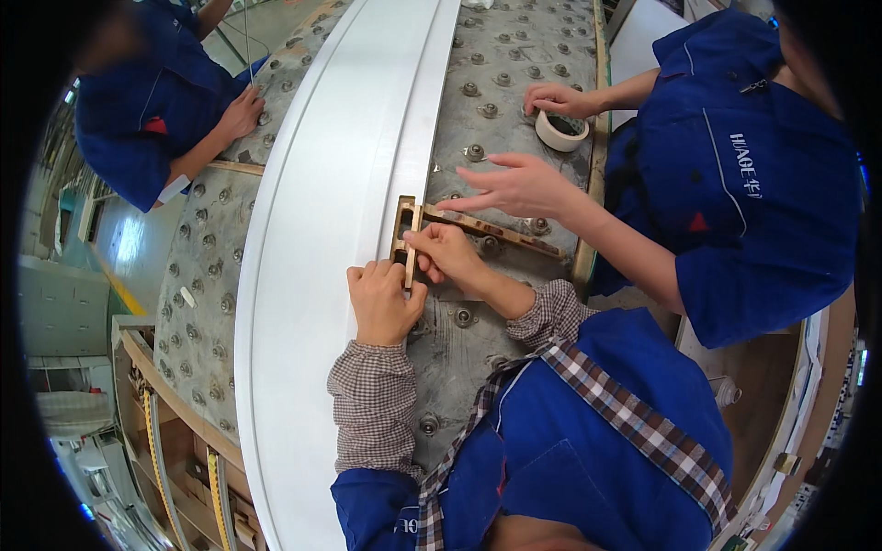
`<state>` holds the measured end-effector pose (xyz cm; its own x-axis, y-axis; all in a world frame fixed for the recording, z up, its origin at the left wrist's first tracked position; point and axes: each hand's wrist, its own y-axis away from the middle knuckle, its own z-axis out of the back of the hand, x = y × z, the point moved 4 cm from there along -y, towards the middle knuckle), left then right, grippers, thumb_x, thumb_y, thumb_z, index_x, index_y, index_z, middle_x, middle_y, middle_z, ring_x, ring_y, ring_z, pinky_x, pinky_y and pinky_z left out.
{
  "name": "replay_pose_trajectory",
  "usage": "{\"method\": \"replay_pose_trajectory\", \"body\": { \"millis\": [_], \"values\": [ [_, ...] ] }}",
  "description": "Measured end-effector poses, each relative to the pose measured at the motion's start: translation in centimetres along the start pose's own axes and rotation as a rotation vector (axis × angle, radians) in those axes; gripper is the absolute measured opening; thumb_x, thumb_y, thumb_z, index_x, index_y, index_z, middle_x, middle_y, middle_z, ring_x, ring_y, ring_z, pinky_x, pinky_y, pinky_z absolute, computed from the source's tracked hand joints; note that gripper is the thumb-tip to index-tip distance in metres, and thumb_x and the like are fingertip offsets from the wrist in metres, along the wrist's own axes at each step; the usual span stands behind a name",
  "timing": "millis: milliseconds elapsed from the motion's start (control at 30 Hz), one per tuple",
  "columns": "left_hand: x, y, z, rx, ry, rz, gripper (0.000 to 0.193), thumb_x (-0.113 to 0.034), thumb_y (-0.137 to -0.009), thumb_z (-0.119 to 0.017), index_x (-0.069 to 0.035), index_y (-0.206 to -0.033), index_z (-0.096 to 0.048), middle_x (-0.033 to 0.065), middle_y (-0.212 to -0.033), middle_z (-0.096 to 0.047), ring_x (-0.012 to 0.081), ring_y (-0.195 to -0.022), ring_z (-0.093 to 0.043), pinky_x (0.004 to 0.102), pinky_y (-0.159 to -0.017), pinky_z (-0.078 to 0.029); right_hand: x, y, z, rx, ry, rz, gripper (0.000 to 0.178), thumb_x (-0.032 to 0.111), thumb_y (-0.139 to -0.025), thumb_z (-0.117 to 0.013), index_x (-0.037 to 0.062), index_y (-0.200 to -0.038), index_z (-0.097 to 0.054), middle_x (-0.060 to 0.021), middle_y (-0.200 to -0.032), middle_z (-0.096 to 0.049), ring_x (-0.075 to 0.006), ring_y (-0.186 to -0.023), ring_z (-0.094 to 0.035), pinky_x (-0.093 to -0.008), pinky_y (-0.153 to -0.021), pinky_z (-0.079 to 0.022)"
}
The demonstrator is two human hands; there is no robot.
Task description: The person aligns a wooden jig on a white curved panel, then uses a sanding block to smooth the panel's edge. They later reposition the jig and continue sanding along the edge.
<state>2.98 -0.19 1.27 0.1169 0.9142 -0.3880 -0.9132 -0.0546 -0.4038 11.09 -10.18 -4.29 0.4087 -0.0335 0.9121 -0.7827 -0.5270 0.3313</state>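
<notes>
A long white panel [322, 184] with raised lengthwise ridges lies on a grey work surface. Across its right edge sits a brownish-yellow T-shaped square [501, 230], its long arm reaching right over the surface. My right hand [447, 254] pinches the square's crosspiece between thumb and fingers. Just left of it, my left hand [384, 298] has its fingers curled at the panel's edge, with the thumb and forefinger around the crosspiece's near end; its fingertips are partly hidden. A co-worker's open hand [514, 188] reaches close to the square from the right.
The co-worker at right [726, 174] rests the other hand on a roll of tape [561, 131]. Another person [165, 101] stands at far left, a hand on the surface. Many round metal studs [462, 317] dot the work surface. Wooden shelving [175, 441] stands at lower left.
</notes>
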Motion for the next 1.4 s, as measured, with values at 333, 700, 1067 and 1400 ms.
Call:
{"method": "replay_pose_trajectory", "body": {
  "millis": [333, 700, 1067, 1400],
  "values": [
    [-0.1, -0.2, 0.0, -0.025, 0.026, 0.001, 0.019, -0.016, -0.062, -0.063, -0.008, -0.055, -0.047, 0.0020, -0.057, -0.044, 0.0189, -0.058, -0.044, 0.0329, -0.064, -0.029, -0.4, 0.1, 0.4, 0.064, -0.106, -0.019, 0.021, 0.024, -0.087, -0.056, 0.0033, -0.083, -0.054, -0.0009, -0.057, -0.054, -0.0064, -0.038, -0.045, -0.0184, -0.036, -0.034],
    [-0.2, -0.3, 0.5, -0.017, 0.076, 0.011, 0.014, -0.014, -0.066, -0.060, -0.006, -0.057, -0.052, 0.0031, -0.057, -0.048, 0.0187, -0.057, -0.045, 0.0333, -0.065, -0.030, 0.0, 0.4, 0.4, 0.100, -0.112, 0.021, 0.022, 0.025, -0.086, -0.057, 0.0035, -0.085, -0.057, 0.0007, -0.059, -0.054, -0.0046, -0.041, -0.045, -0.0169, -0.037, -0.032],
    [0.0, -0.1, 0.3, -0.061, 0.048, 0.026, 0.014, -0.015, -0.065, -0.063, -0.008, -0.058, -0.054, 0.0020, -0.055, -0.048, 0.0185, -0.056, -0.046, 0.0337, -0.063, -0.031, 0.5, 0.1, 0.2, 0.215, -0.148, -0.005, 0.027, 0.025, -0.091, -0.051, 0.0007, -0.096, -0.060, 0.0021, -0.061, -0.054, -0.0031, -0.044, -0.046, -0.0155, -0.039, -0.033],
    [-0.1, -0.1, 0.6, -0.127, -0.008, 0.034, 0.014, -0.015, -0.064, -0.068, -0.008, -0.063, -0.056, 0.0007, -0.055, -0.045, 0.0178, -0.055, -0.045, 0.0317, -0.058, -0.032, 0.0, -0.1, -0.1, 0.311, -0.113, -0.106, 0.026, 0.023, -0.090, -0.049, -0.0004, -0.091, -0.061, 0.0017, -0.055, -0.050, -0.0048, -0.040, -0.042, -0.0170, -0.037, -0.031]
  ]
}}
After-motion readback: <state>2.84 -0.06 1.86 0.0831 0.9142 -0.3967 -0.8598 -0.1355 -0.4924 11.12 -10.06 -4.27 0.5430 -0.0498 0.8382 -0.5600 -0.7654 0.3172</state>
